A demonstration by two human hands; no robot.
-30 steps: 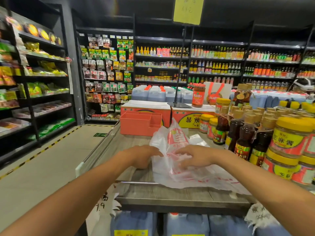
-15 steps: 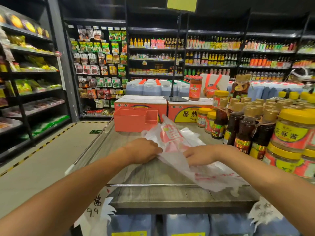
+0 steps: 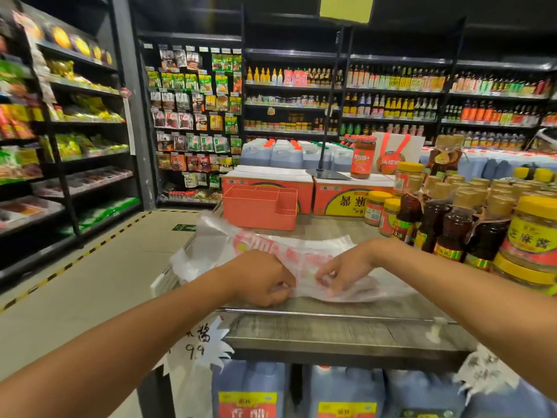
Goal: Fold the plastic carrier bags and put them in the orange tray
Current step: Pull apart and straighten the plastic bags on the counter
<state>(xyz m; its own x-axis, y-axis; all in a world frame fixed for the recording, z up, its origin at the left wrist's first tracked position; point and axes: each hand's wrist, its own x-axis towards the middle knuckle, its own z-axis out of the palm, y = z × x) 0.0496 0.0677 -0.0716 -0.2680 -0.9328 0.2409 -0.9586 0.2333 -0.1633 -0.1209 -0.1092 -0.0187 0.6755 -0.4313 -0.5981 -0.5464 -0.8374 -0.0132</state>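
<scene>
Lighting: overhead shop light falling evenly, ceiling staying dim. Quality: wide-angle edges bowing; distant shelves blurring softly.

This is a grocery shop. A wooden-topped display table carries yellow-lidded jars and dark sauce bottles on its right side. A handwritten price tag reading 9.9 hangs from its front edge, and big jugs sit beneath it. Behind and left of it, tall dark shelves hold bottles and snack packets.
</scene>
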